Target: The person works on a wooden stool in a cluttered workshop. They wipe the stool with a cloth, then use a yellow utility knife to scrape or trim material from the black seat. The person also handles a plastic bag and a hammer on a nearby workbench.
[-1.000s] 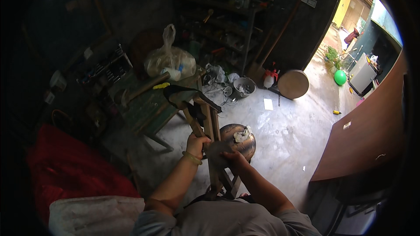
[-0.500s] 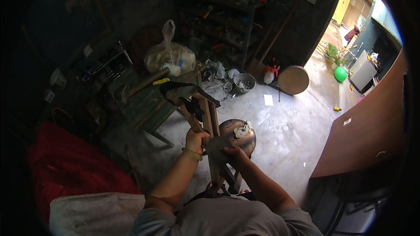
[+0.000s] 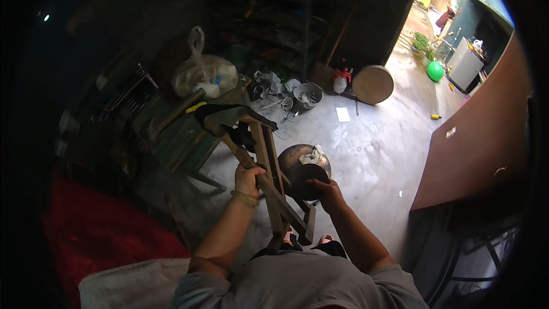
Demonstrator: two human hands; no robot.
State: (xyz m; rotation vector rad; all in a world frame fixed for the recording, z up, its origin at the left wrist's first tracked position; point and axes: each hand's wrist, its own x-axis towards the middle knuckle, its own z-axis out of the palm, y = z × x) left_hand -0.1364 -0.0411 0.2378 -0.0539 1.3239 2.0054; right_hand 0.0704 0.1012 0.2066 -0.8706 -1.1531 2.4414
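My left hand (image 3: 249, 178) grips a wooden folding frame (image 3: 269, 163) with a black fabric band (image 3: 234, 115) at its top. My right hand (image 3: 323, 189) is closed on a dark round disc (image 3: 304, 178) beside the frame's slats. Behind the disc on the floor is a round, mottled brown-black object (image 3: 291, 154) with a crumpled white cloth (image 3: 310, 154) on it. My feet in pink footwear (image 3: 326, 238) show below the frame.
A worn green table (image 3: 166, 143) bears a plastic bag (image 3: 209, 74) and long tool (image 3: 174, 114). A bucket (image 3: 307, 97), round board (image 3: 372, 84) and white paper (image 3: 342, 114) are on the floor. Red fabric (image 3: 97, 234) lies left, a brown panel (image 3: 463, 154) right; a bright doorway (image 3: 420, 40) opens beyond.
The disc in my right hand has moved rightward, away from the left slat. The frame has tilted slightly, its top shifting left, and the view has shifted a little.
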